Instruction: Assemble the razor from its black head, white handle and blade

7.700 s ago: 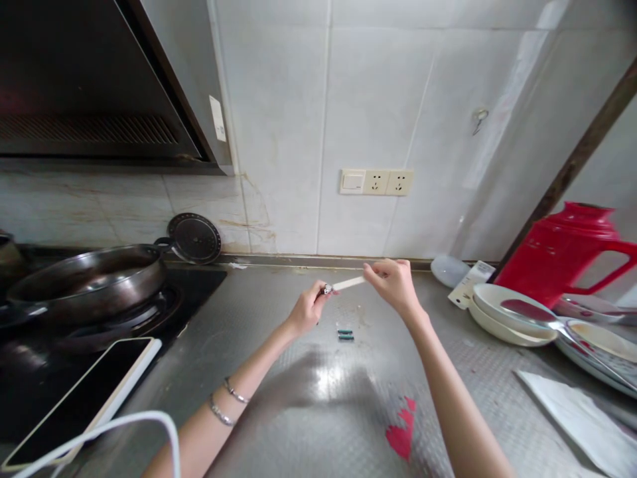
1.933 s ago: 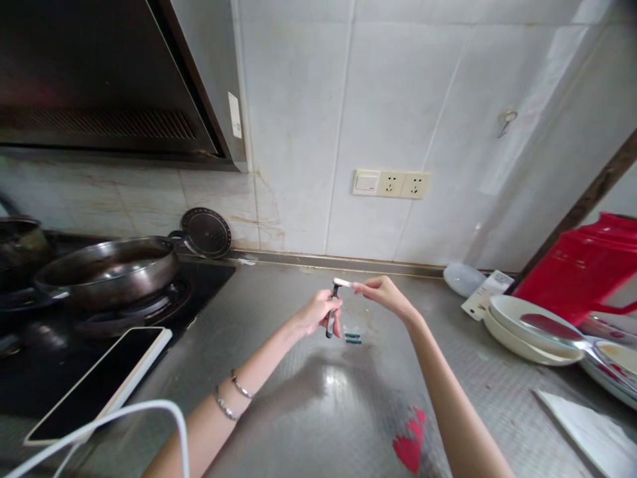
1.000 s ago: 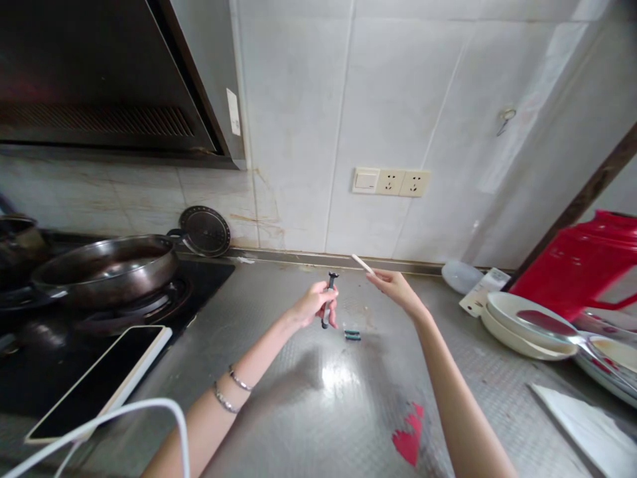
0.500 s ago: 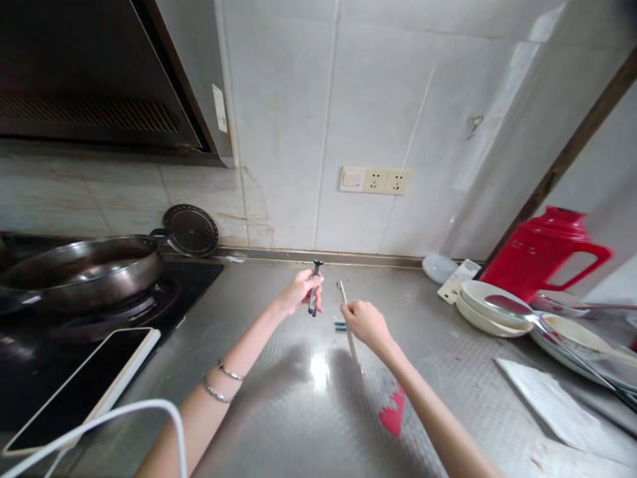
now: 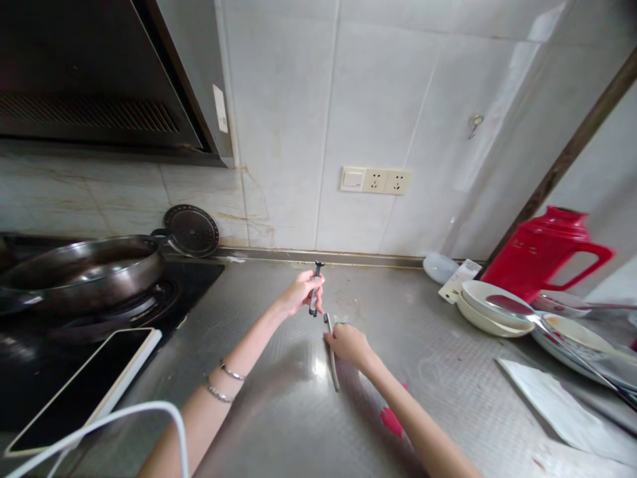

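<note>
My left hand (image 5: pixel 301 294) is closed around a small black-and-grey tool with a T-shaped black head (image 5: pixel 314 303), held upright above the metal counter. Its exact kind is too small to make out. Just to the right and lower, my right hand (image 5: pixel 348 345) grips a thin pale stick with a dark tip (image 5: pixel 334 372), between thumb and fingers. The stick slants low over the counter, tip pointing away from me; whether it touches the surface I cannot tell. Small teal pieces lie mostly hidden behind my right hand.
Left are a phone (image 5: pixel 82 392) with a white cable (image 5: pixel 169 406), and a steel pan (image 5: pixel 84 272) on the stove. A ragged red piece (image 5: pixel 391 421) lies beside my right forearm. Right stand stacked bowls (image 5: pixel 490 318), a red thermos (image 5: pixel 540 249) and white paper (image 5: pixel 557 405).
My right hand has moved left and toward me with the pale stick, now covering most of the teal pieces. My left hand and its tool have barely moved.
</note>
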{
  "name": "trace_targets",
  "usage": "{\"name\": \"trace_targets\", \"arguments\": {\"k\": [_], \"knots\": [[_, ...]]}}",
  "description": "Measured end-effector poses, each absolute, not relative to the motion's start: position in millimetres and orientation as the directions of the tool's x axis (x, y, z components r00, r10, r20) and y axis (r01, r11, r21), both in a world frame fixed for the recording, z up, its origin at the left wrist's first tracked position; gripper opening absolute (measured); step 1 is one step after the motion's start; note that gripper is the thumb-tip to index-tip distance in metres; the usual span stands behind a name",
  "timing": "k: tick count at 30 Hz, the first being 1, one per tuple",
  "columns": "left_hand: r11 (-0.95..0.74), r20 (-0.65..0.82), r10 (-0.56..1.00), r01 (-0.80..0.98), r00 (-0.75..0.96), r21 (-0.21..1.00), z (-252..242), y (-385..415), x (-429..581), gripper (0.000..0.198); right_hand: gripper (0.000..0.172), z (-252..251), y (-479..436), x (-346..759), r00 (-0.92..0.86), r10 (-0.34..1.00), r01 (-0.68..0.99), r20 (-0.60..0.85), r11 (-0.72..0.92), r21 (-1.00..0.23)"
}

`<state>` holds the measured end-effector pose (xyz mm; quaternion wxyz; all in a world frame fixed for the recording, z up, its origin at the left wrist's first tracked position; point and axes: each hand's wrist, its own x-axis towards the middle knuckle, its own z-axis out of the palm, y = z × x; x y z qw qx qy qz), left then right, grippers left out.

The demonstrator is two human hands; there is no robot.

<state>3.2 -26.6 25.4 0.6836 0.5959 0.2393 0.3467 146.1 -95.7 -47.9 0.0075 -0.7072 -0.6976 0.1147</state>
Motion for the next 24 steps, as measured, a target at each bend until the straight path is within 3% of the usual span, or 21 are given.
{"name": "trace_targets", "arguments": {"k": [5, 9, 14, 24], "knots": [[0.035, 0.091, 0.757, -0.178, 0.647, 0.983, 22.4, -25.4, 4.5, 0.023, 0.039, -35.1, -84.0, 176.4, 0.007, 1.000, 0.983, 0.007, -0.005, -0.184], [0.002, 0.107, 0.741, -0.161, 0.663, 0.987, 18.8, -25.7, 6.3, 0.021, 0.025, -34.7, -68.6, 208.9, -0.173, 0.980, 0.944, 0.101, 0.194, -0.268], [-0.059, 0.131, 0.753, -0.131, 0.645, 0.990, 11.4, -24.9, 8.6, 0.020, 0.021, -46.3, -59.5, 223.2, -0.334, 0.941, 0.887, 0.061, 0.335, -0.318], [-0.261, 0.269, 0.748, -0.103, 0.607, 0.960, -8.8, -16.3, 16.6, 0.025, 0.021, -35.7, -65.1, 213.9, -0.334, 0.942, 0.915, 0.019, 0.329, -0.232]]}}
